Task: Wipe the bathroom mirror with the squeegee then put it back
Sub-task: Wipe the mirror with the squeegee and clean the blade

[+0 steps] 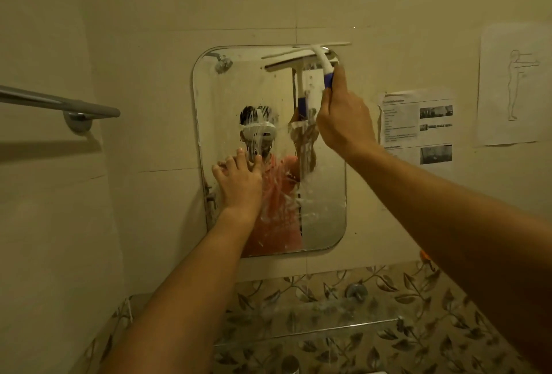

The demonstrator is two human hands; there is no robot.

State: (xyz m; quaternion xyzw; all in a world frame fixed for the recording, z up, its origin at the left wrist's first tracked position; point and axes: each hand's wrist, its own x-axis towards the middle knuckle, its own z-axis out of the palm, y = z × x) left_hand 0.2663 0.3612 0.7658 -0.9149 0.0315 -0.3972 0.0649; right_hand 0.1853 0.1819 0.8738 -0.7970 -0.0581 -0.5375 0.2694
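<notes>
A rounded rectangular mirror [325,194] hangs on the beige tiled wall, streaked with white foam and drips. My right hand [343,118] grips the blue handle of a white squeegee [321,58]. Its blade lies along the mirror's top right edge and reaches past the right corner onto the wall. My left hand [240,184] presses flat against the mirror's left side, fingers spread. The mirror reflects the squeegee, both hands and an orange shirt.
A grey towel bar [59,103] juts from the left wall. Two printed sheets [418,126] and a drawing sheet [512,84] are stuck to the wall right of the mirror. Below runs leaf-patterned tile with a glass shelf [313,335].
</notes>
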